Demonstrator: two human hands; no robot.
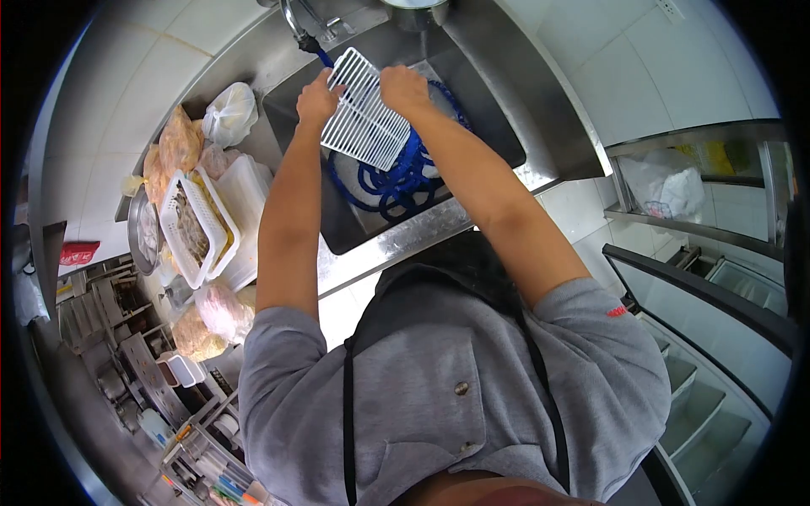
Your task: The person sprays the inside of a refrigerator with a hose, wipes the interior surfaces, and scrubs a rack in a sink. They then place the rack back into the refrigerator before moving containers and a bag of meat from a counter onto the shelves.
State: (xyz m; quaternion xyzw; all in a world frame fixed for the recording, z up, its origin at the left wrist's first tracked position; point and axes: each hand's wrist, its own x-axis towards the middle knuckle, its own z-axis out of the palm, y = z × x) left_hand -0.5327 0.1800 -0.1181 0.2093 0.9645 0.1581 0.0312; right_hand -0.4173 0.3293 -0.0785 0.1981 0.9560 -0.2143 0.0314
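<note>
A white wire rack (364,120) is held tilted over the sink (295,198). My left hand (318,99) is closed on its left edge, with the thumb over the wires. Gripping the upper right edge is my right hand (405,89), its fingers partly hidden behind the rack. Beneath the rack, a coiled blue hose (401,181) lies in the sink basin. The tap (295,27) stands at the sink's back edge, just above the rack, with the blue hose running down from it.
Left of the sink are a white plastic basket (187,232) with food in it, a tied white bag (230,114), bags of orange-brown food (180,142) and a metal bowl (144,232). A metal pot (415,7) sits behind the sink. Metal shelving (692,228) stands at the right.
</note>
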